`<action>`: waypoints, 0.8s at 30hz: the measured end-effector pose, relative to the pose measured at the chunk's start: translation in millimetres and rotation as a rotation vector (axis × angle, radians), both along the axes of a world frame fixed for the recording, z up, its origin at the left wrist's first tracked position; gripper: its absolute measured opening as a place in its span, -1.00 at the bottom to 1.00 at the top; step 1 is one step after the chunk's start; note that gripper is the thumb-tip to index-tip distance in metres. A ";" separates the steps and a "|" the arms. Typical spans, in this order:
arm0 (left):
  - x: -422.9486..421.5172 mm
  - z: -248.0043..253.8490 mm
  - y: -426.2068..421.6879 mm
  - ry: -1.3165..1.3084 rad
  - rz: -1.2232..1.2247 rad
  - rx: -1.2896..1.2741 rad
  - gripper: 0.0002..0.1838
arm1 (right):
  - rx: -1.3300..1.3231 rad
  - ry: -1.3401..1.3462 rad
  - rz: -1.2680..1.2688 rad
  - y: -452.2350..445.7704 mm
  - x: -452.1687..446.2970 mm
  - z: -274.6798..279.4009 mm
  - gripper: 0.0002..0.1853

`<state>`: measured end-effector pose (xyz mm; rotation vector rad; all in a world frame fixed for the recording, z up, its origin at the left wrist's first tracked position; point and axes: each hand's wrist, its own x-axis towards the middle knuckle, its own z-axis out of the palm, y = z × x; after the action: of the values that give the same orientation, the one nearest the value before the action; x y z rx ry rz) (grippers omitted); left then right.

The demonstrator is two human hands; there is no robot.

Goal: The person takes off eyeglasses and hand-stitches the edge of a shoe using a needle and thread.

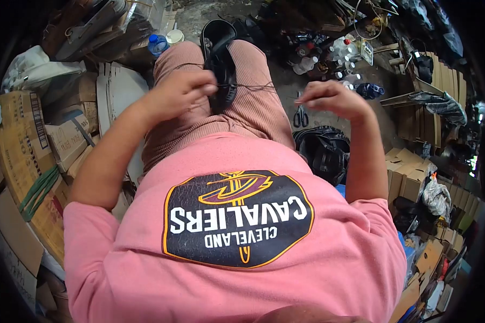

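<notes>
A black shoe-like item [226, 75] stands between my knees, its open end toward the top of the view. Dark thread [253, 87] runs from it across my right thigh toward my right hand. My left hand [191, 92] is at the item's left side, fingers curled and partly blurred; what it grips is too small to make out. Raised to the right of my knee, my right hand [328, 99] has its fingertips pinched together, and whatever lies between them cannot be made out.
Scissors [300, 116] lie on the floor below my right hand, with black items [323, 151] nearer my body. Several bottles [342, 51] stand at the upper right. A blue-capped bottle [157, 45] is beyond my left knee. Cardboard [24, 134] is stacked at left.
</notes>
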<state>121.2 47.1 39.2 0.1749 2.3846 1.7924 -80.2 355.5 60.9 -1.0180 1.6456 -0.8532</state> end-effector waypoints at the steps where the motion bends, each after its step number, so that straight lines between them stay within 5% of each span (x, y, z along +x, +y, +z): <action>1: 9.6 -2.2 -14.4 0.235 0.017 -0.537 -0.89 | 0.111 0.092 -0.046 7.5 0.8 -21.0 -0.76; 7: 98.8 89.6 -162.6 0.148 0.549 -1.288 -0.83 | 0.431 0.489 -0.365 124.6 -31.7 -80.1 -0.75; 10: 172.3 128.5 -262.4 -0.015 1.069 -1.247 -0.71 | 0.794 0.812 -0.495 234.2 -59.7 -100.3 -0.75; 11: 180.2 124.7 -276.4 -0.019 1.071 -1.246 -0.71 | 0.934 0.900 -0.558 254.3 -59.3 -99.8 -0.76; 13: 183.0 112.3 -294.5 -0.284 1.138 -1.722 -0.69 | 0.920 0.938 -0.484 245.3 -59.4 -105.6 -0.74; 15: 124.5 68.7 -214.6 0.143 1.027 -1.414 -0.69 | 0.703 0.928 -0.465 203.7 -48.2 -105.7 -0.68; 16: 78.0 78.1 -123.1 -0.136 0.971 -0.957 -0.70 | 0.336 0.527 -0.599 163.5 -40.3 -108.4 -0.63; 17: 59.3 44.0 -93.7 0.143 0.800 -0.652 -0.71 | 0.139 0.410 -0.600 108.8 -18.1 -96.4 -0.60; 20: 14.7 -4.7 -11.8 0.289 0.311 -0.539 -0.68 | 0.022 0.046 -0.510 -6.0 37.2 -59.8 -0.58; 24: -4.0 -14.3 17.2 0.063 0.246 -0.485 -0.80 | 0.011 -0.058 -0.387 -64.4 58.0 -54.8 -0.76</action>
<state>117.2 64.3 25.0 -0.1273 2.9048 1.2416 -22.2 291.2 6.1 -0.6670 1.8243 -1.1138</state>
